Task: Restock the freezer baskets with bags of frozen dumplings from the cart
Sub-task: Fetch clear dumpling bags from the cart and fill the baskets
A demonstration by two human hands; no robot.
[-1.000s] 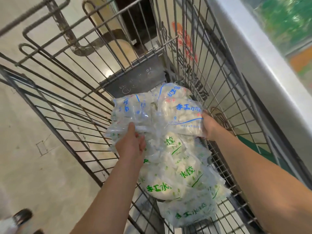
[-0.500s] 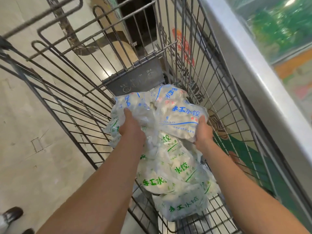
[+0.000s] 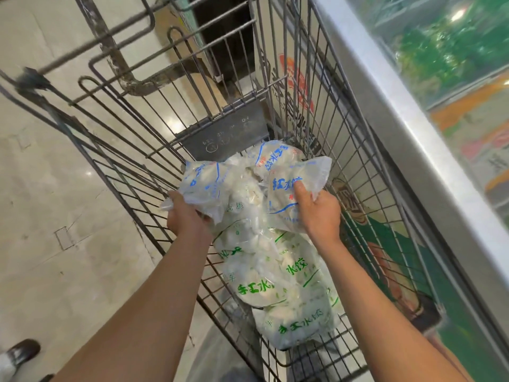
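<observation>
A wire shopping cart [image 3: 115, 150] holds several clear bags of white frozen dumplings. My left hand [image 3: 184, 219] grips a blue-printed bag [image 3: 203, 186] by its near edge. My right hand [image 3: 316, 213] grips another blue-printed bag [image 3: 289, 188], thumb pressed on its front. Both bags are raised a little above the pile. Below them lie green-printed bags [image 3: 275, 277], one more at the near end [image 3: 297, 323]. A third blue-printed bag [image 3: 272, 155] sits behind, against the cart's far end.
The freezer's metal rim [image 3: 413, 133] runs along the right, its glass lid [image 3: 454, 51] showing blurred green packs beneath. The cart's right side stands close against the freezer. Tiled floor [image 3: 55, 244] lies to the left, with a dark shoe [image 3: 22, 351] at the lower left.
Both hands have closed on the two blue-printed bags and lifted them slightly off the pile. My right hand shifted from the bag's side to its front.
</observation>
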